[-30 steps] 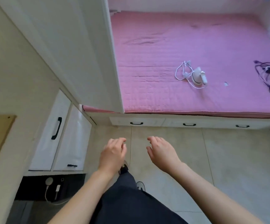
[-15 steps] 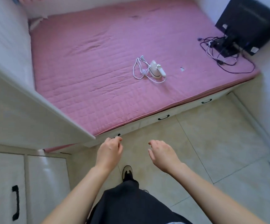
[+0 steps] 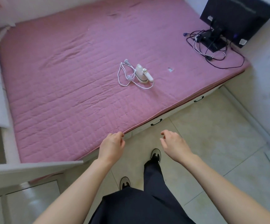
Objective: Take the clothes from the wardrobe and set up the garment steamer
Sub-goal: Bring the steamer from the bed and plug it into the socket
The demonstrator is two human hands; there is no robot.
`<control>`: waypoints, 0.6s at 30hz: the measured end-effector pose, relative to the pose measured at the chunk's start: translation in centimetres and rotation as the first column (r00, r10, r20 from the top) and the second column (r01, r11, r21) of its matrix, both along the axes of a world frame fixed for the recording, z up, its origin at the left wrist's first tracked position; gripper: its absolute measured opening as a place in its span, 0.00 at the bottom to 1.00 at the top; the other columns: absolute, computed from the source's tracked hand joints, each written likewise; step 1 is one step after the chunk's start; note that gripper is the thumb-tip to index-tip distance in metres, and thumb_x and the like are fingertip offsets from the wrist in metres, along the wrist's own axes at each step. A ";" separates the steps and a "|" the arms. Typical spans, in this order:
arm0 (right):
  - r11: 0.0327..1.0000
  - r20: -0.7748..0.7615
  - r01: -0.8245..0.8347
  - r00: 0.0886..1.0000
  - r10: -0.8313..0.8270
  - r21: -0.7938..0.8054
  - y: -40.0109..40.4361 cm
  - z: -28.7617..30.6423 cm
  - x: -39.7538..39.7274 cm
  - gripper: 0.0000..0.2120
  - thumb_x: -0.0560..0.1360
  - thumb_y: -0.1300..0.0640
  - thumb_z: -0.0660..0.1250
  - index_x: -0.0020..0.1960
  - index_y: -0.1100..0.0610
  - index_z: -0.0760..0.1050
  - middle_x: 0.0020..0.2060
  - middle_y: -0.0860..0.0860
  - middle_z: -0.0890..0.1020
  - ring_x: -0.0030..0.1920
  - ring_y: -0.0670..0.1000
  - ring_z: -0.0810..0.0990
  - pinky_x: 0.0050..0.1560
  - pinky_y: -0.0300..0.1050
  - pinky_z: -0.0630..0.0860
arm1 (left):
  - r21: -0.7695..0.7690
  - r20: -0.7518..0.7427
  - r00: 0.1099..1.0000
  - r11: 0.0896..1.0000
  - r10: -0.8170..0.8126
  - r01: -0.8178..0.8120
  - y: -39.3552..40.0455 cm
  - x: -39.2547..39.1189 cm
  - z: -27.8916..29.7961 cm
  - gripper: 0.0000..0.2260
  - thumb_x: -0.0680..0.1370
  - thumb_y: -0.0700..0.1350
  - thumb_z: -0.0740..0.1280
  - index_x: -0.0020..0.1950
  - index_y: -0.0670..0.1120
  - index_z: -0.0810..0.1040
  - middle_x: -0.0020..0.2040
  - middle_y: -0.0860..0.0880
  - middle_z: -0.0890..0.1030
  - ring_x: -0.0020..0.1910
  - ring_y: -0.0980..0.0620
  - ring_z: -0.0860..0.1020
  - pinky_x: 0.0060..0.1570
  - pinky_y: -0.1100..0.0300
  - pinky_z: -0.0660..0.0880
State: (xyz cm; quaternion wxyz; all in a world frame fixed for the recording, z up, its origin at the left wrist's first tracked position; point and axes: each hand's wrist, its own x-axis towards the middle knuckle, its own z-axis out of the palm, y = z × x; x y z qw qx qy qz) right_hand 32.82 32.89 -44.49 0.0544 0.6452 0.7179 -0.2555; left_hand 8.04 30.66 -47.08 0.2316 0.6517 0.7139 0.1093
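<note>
From the head view, a bed (image 3: 63, 88) with a pink quilted cover fills the room's corner beside pale glossy floor tiles (image 3: 211, 143), with a black monitor (image 3: 237, 18) and tangled cables at its far right corner. The small white garment steamer (image 3: 143, 75) stands mid-bed, its thin cord (image 3: 123, 75) looped beside it. The left hand (image 3: 111, 147) and right hand (image 3: 174, 145) hover near the bed's edge, fingers loosely curled, holding nothing.

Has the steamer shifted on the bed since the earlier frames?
No. The steamer keeps its place on the bed beside its looped cord, left of the small white scrap; only the camera turned.
</note>
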 end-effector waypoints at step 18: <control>0.973 0.043 -0.228 0.972 0.229 -0.032 25.3 -1.5 9.4 0.16 0.80 0.51 0.56 0.63 0.57 0.70 0.57 0.54 0.78 0.59 0.58 0.74 0.55 0.52 0.73 | -0.219 -0.001 0.954 0.931 0.300 -0.293 18.2 9.4 -2.7 0.11 0.78 0.45 0.59 0.56 0.47 0.78 0.51 0.49 0.81 0.50 0.47 0.78 0.46 0.54 0.77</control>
